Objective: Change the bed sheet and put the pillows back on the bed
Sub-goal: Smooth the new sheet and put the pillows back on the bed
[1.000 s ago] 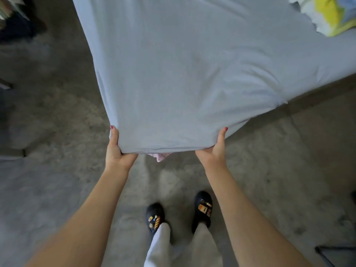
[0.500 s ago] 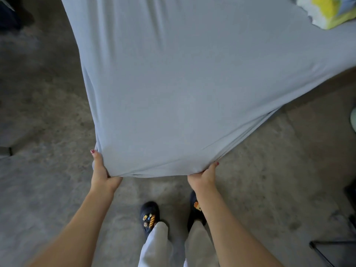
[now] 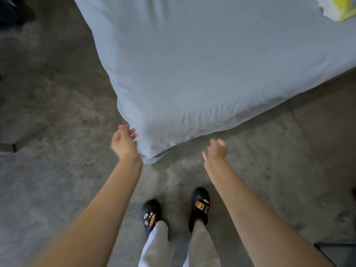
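Note:
A pale blue-grey bed sheet (image 3: 202, 64) covers the mattress corner, which points toward me; its gathered edge is wrapped under the corner tip. My left hand (image 3: 124, 140) hovers at the left side of that corner with fingers relaxed, fingertips close to or brushing the fabric. A little to the right of the corner, my right hand (image 3: 216, 149) is off the sheet, above the floor, fingers loosely spread and holding nothing. A yellow and white pillow or bedding (image 3: 341, 8) lies at the top right on the bed.
Grey carpeted floor (image 3: 57, 132) surrounds the bed corner. My feet in black clogs (image 3: 199, 207) stand just in front of it. A dark metal frame (image 3: 335, 253) shows at the bottom right, and dark objects (image 3: 13, 12) sit at the top left.
Both hands had gripped the sheet's hem and pulled it down over the corner. Now they have let go, and the sheet sits wrapped over the mattress corner.

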